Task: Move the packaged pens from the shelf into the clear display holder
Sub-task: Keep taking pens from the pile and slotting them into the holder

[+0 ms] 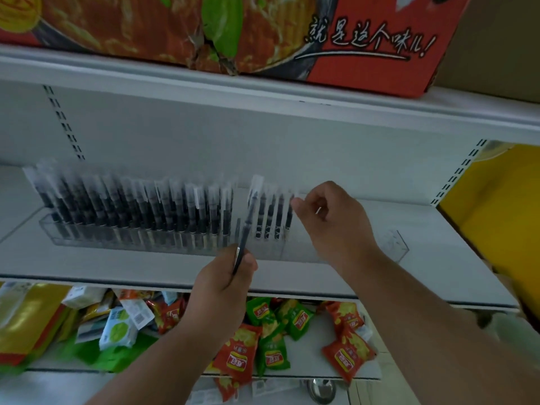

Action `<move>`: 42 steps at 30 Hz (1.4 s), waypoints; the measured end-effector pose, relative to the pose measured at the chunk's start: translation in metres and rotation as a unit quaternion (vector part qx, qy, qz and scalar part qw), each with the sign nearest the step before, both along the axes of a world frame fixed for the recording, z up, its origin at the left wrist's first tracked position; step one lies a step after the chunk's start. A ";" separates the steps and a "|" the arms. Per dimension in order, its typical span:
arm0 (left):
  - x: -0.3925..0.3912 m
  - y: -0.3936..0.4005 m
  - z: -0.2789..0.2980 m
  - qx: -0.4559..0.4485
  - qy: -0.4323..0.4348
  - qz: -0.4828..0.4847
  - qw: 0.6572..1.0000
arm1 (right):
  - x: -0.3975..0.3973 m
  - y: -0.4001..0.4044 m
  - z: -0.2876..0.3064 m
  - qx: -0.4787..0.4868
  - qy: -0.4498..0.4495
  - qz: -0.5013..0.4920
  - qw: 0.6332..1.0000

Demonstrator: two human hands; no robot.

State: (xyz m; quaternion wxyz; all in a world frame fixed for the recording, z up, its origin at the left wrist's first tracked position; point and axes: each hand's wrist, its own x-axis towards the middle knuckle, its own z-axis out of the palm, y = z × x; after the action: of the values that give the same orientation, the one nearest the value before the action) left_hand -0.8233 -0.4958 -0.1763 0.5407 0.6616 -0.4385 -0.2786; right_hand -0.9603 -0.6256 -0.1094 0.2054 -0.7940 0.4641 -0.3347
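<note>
White shelves fill the view, and on the middle shelf (321,276) sits a long clear holder (391,244). Lots of black pens (131,206) in clear wrappers stand in it, packed close in a row on its left and middle part. After a small gap, a few more pens (270,216) stand a bit to the right. The right end of the holder has no pens in it. The left hand (225,285) is in front of the holder, near the gap. Its fingers are curled tight around one pen (247,226), low on the pen. That pen leans up and to the right, and its top reaches above the gap. The right hand (330,220) is up by the few pens on the right. Its thumb and first finger pinch the wrapper top of the last pen (290,213) in that group, which stands in the holder. Above, on the top shelf, lies a big red box (365,39) with a food picture and white writing. Below, the lower shelf (315,363) has red and green snack bags (271,349) lying around, and white and yellow packs (117,328) at the left. A yellow wall (496,217) shows at the right.
</note>
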 end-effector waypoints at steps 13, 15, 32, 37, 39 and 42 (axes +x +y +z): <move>-0.003 -0.024 0.003 -0.026 -0.292 -0.050 0.955 | -0.024 -0.002 0.011 0.053 -0.174 -0.066 0.981; -0.001 -0.033 0.001 -0.066 -0.345 -0.028 0.936 | -0.026 -0.011 0.011 0.013 -0.150 -0.065 0.986; 0.000 -0.051 -0.009 0.028 -0.478 -0.042 0.877 | 0.000 -0.044 -0.022 -0.019 0.093 0.065 0.993; 0.003 -0.050 -0.005 0.047 -0.484 -0.053 0.872 | -0.007 -0.036 -0.027 0.013 0.095 0.028 0.995; 0.006 -0.049 -0.005 0.047 -0.481 -0.075 0.872 | -0.011 -0.025 -0.029 0.016 0.075 0.010 0.997; 0.014 -0.044 -0.005 0.024 -0.463 -0.092 0.881 | -0.015 -0.002 -0.026 -0.026 0.079 0.008 0.996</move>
State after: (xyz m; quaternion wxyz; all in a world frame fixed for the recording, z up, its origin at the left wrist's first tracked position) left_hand -0.8092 -0.5402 -0.1813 0.2323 0.6848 -0.6908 0.0004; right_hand -0.9755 -0.6280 -0.1357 0.1499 -0.8267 0.4639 -0.2811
